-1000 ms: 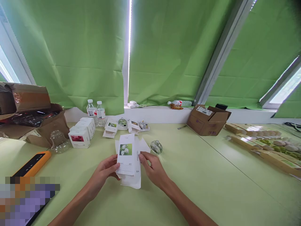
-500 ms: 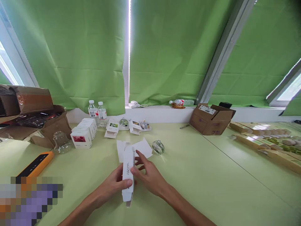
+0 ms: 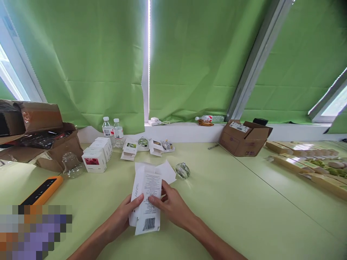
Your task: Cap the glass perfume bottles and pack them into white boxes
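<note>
Between both hands I hold a white printed carton (image 3: pixel 148 202), its barcode panel turned up toward me and an end flap pointing down. My left hand (image 3: pixel 123 213) grips the left edge, thumb on the front. My right hand (image 3: pixel 173 204) closes on the right edge, thumb pressed on the printed text. Just behind the carton lies a white paper sheet or card (image 3: pixel 166 171), partly covered. To its right rests a clear, round glass bottle (image 3: pixel 183 170). Farther back, opened small boxes (image 3: pixel 129 148) stand with glass bottles (image 3: pixel 142 142) in white trays.
Closed white boxes (image 3: pixel 94 160) stand in a row at left, by two water bottles (image 3: pixel 118 133) and a clear plastic jar (image 3: pixel 72 166). An orange-black case (image 3: pixel 42 191) lies nearer. Cardboard boxes (image 3: pixel 241 139) sit at back right and far left; yellow trays (image 3: pixel 295 164) are at right.
The carton has turned from its narrow side to its wide barcode panel and looks flatter. Both hands stay on it, with the left hand shifted slightly left.
</note>
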A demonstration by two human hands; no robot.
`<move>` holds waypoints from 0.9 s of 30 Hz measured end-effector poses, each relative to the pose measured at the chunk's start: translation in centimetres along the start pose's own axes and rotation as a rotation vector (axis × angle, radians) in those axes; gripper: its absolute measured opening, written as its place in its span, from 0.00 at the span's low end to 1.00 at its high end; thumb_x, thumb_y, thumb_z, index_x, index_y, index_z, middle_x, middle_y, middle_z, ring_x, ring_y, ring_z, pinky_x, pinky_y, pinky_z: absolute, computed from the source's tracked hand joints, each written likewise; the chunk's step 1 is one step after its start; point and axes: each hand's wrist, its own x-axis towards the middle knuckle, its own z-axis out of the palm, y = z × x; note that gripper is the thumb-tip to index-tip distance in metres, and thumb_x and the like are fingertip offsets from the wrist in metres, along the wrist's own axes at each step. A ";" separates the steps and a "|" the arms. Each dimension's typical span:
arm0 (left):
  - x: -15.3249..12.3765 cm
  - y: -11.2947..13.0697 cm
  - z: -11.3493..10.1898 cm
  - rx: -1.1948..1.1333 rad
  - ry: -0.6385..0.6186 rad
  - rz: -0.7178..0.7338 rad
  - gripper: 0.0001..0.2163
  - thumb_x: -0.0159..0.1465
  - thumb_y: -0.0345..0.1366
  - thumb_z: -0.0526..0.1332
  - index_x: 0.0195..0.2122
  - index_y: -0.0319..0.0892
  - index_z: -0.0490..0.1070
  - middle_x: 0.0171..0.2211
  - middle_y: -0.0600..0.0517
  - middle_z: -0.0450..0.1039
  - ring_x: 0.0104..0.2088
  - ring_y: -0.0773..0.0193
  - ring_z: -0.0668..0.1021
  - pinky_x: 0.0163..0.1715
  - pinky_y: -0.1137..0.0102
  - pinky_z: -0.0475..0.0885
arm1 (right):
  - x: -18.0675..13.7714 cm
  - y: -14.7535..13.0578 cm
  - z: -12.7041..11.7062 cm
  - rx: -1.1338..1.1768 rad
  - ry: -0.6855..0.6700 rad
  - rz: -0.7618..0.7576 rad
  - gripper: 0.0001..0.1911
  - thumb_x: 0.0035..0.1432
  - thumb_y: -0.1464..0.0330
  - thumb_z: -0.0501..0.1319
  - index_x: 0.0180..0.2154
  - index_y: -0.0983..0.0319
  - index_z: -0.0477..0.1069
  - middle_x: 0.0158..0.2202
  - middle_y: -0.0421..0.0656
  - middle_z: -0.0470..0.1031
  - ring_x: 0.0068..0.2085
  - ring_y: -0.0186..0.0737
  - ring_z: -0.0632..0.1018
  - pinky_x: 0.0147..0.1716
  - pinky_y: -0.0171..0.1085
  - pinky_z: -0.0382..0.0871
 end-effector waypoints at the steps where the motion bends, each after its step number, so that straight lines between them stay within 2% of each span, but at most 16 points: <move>1: 0.1 0.0 -0.1 -0.009 0.001 0.018 0.26 0.62 0.48 0.60 0.58 0.39 0.65 0.51 0.41 0.73 0.51 0.48 0.75 0.50 0.58 0.70 | 0.0 -0.1 0.0 0.033 0.001 0.006 0.22 0.58 0.56 0.61 0.50 0.59 0.67 0.46 0.46 0.76 0.43 0.45 0.79 0.39 0.41 0.74; 4: 0.2 0.3 0.0 0.022 -0.004 0.080 0.24 0.64 0.46 0.58 0.56 0.37 0.67 0.50 0.40 0.74 0.51 0.48 0.75 0.50 0.57 0.70 | -0.1 -0.4 -0.1 0.118 -0.012 0.024 0.20 0.59 0.56 0.59 0.49 0.59 0.69 0.47 0.46 0.76 0.45 0.47 0.78 0.40 0.43 0.75; 9: 0.2 1.2 0.4 0.168 -0.007 0.106 0.23 0.62 0.46 0.61 0.56 0.40 0.68 0.52 0.42 0.73 0.50 0.49 0.76 0.51 0.57 0.70 | -0.1 -0.4 -0.8 0.101 0.007 0.027 0.19 0.58 0.58 0.61 0.48 0.60 0.70 0.47 0.46 0.77 0.44 0.47 0.79 0.41 0.42 0.75; 13: 0.5 1.6 0.2 0.244 0.001 0.134 0.24 0.61 0.47 0.62 0.56 0.43 0.68 0.52 0.44 0.73 0.48 0.50 0.77 0.50 0.57 0.71 | 0.2 -0.1 -1.6 0.013 0.043 0.048 0.20 0.57 0.56 0.60 0.47 0.61 0.72 0.43 0.46 0.78 0.41 0.46 0.79 0.40 0.42 0.74; 18: 0.8 1.4 -0.1 0.279 -0.013 0.151 0.23 0.61 0.46 0.62 0.56 0.43 0.68 0.50 0.44 0.75 0.47 0.51 0.77 0.49 0.58 0.71 | 0.4 0.2 -2.2 -0.116 0.088 0.068 0.23 0.57 0.51 0.59 0.44 0.62 0.74 0.34 0.46 0.78 0.34 0.44 0.78 0.32 0.39 0.71; 23: 0.7 1.5 0.2 0.295 -0.022 0.148 0.23 0.61 0.47 0.61 0.55 0.42 0.68 0.50 0.44 0.75 0.47 0.51 0.77 0.48 0.57 0.71 | 0.4 0.2 -2.3 -0.192 0.087 0.085 0.23 0.57 0.51 0.58 0.43 0.62 0.74 0.32 0.45 0.78 0.33 0.43 0.77 0.30 0.38 0.70; 27: 0.6 1.6 0.2 0.300 -0.025 0.130 0.24 0.59 0.47 0.63 0.54 0.41 0.69 0.50 0.43 0.75 0.47 0.50 0.78 0.47 0.57 0.72 | 0.4 0.0 -2.4 -0.167 0.084 0.075 0.23 0.57 0.52 0.58 0.44 0.63 0.74 0.33 0.46 0.78 0.33 0.43 0.77 0.31 0.39 0.71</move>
